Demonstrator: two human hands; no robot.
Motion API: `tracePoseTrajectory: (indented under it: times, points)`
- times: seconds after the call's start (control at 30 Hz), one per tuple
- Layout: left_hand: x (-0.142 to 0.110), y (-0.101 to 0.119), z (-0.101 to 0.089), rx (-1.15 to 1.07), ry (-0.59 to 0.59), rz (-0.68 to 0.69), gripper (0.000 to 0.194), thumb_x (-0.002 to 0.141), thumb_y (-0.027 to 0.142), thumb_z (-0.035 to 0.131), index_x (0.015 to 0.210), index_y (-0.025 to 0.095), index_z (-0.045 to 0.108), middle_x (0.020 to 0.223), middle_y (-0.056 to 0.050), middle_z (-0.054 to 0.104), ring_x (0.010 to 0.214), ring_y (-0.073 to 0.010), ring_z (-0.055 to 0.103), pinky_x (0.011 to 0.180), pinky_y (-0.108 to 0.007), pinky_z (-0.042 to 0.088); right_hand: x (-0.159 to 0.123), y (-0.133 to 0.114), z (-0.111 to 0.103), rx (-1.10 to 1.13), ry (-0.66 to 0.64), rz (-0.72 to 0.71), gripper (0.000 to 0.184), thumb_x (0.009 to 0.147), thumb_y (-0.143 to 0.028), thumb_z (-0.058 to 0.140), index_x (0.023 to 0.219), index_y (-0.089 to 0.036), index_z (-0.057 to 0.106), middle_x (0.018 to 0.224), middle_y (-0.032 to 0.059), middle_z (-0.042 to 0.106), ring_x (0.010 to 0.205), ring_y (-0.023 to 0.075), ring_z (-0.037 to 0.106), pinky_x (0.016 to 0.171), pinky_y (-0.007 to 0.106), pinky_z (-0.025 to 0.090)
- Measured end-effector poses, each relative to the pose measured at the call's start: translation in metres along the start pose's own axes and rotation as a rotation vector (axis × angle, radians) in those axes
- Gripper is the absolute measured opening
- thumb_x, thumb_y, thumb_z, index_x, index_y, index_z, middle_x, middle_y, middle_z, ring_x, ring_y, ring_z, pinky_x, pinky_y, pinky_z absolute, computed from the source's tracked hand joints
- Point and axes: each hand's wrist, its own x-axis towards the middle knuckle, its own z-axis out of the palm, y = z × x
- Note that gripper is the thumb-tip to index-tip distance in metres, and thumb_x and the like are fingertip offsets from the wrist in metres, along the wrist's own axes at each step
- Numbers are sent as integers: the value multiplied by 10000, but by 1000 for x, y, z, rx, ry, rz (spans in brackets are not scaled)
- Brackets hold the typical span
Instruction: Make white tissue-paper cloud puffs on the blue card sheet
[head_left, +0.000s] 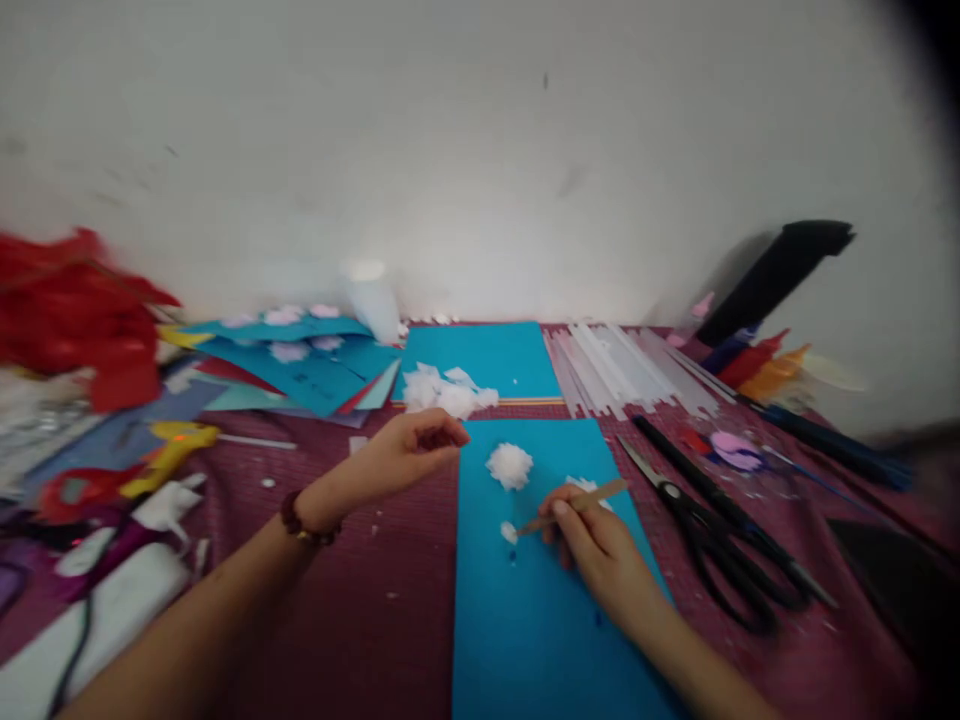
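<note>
A flat wooden stick (609, 492) is pinched in my right hand (589, 535). Its tip meets or nearly touches a small white paper piece (508, 532) on a blue sheet (517, 640). Above that piece sits a round white ruffled paper puff (510, 466); another white cluster (581, 486) is partly covered by my right hand. My left hand (420, 447), loosely curled with the thumb apart, hovers by the sheet's upper left edge. Nothing shows in it. Just beyond lies a heap of white paper pieces (450, 392).
Black-handled scissors (705, 540) lie right of the sheet. Behind them are translucent glue sticks (622, 365). A yellow glue gun (169, 455) and a white power strip (105, 620) are at left. Decorated blue sheets (300, 365) rest near the wall.
</note>
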Motion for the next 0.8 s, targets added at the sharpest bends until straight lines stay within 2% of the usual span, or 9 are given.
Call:
tracePoseTrajectory:
  times: [0.07, 0.13, 0.23, 0.4, 0.5, 0.57, 0.7, 0.8]
  points:
    - [-13, 8, -31, 61, 145, -50, 152, 812, 280, 574, 881, 154, 623, 815, -20, 619, 720, -123, 547, 662, -241, 435, 0, -2, -1, 93, 45, 7, 303, 921, -435, 428, 834, -180, 565, 638, -5, 559, 459, 120, 470, 422, 240, 349]
    - [-30, 5, -53, 130, 292, -130, 167, 793, 318, 580, 843, 163, 619, 756, -2, 607, 663, -117, 527, 604, -227, 411, -2, -4, -3, 200, 74, 12, 303, 900, -461, 461, 837, -183, 564, 632, -6, 564, 458, 124, 477, 419, 243, 354]
    - [-54, -17, -60, 244, 429, -252, 189, 762, 353, 564, 792, 172, 607, 714, 8, 605, 634, -126, 533, 588, -231, 410, -8, -8, -5, 280, 72, 21, 304, 881, -477, 498, 835, -186, 571, 626, -6, 568, 460, 122, 481, 426, 242, 360]
    - [-66, -63, -47, 389, 496, -356, 126, 699, 287, 550, 665, 173, 592, 622, 2, 607, 602, -165, 544, 574, -261, 402, -16, -9, -5, 253, 35, 14, 348, 873, -522, 493, 827, -186, 573, 618, 2, 568, 466, 133, 487, 433, 255, 373]
    - [-60, -78, -53, 481, 567, -402, 109, 704, 242, 521, 696, 175, 606, 655, -12, 630, 639, -186, 559, 598, -275, 403, -18, -6, -5, 251, 27, 15, 335, 884, -514, 485, 852, -191, 567, 636, 3, 574, 481, 137, 495, 446, 259, 386]
    - [-55, -85, -60, 517, 585, -414, 147, 707, 203, 512, 782, 174, 634, 753, -33, 669, 721, -203, 588, 664, -289, 426, -19, -3, -6, 255, 30, 13, 324, 891, -505, 480, 867, -194, 567, 639, -1, 572, 485, 137, 492, 450, 259, 387]
    - [-46, -98, -66, 520, 532, -411, 234, 689, 143, 542, 889, 161, 664, 944, -71, 685, 866, -210, 608, 802, -300, 441, -19, -1, -8, 240, 16, 0, 322, 905, -495, 461, 868, -194, 568, 634, -3, 564, 493, 138, 484, 459, 260, 380]
    - [-42, -106, -65, 496, 501, -419, 158, 695, 151, 601, 843, 155, 659, 906, -57, 664, 833, -188, 597, 796, -305, 444, -19, -3, -7, 230, 5, 3, 340, 906, -509, 449, 874, -189, 560, 641, 1, 564, 496, 138, 485, 458, 261, 374]
